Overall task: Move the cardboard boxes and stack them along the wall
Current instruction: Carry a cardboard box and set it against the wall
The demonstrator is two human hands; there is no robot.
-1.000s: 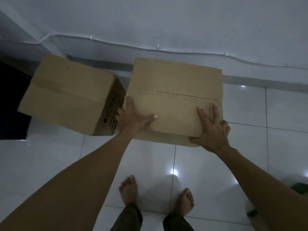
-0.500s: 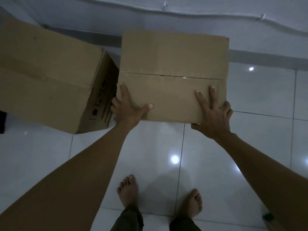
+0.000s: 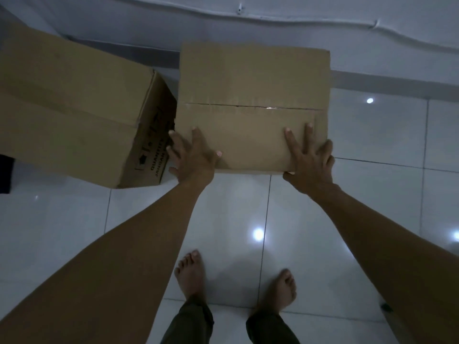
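Along the wall [image 3: 149,18], on the white tile floor [image 3: 372,194], there are 2 boxes side by side.

- The big box [image 3: 74,108] is on the left, skewed, with its printed end turned to the small box [image 3: 253,78]. They are just beside each other; I cannot tell if they touch.
- The view has closed in on the wall over the last 1 s. Since 0.5 s ago the small box has barely shifted, and its far edge overlaps the skirting.
- My reading is that the carry is over and placing is nearly done. I cannot tell whether it is grounded yet.
- Both arms are stretched forward and down, and the grips are unchanged.
- The left hand [image 3: 193,157] clasps the near left corner. Its fingers are spread, some over the side, with the thumb on top.
- The right hand [image 3: 310,155] holds the near right corner, with fingers apart and flat on top and the thumb tucked against the near edge.
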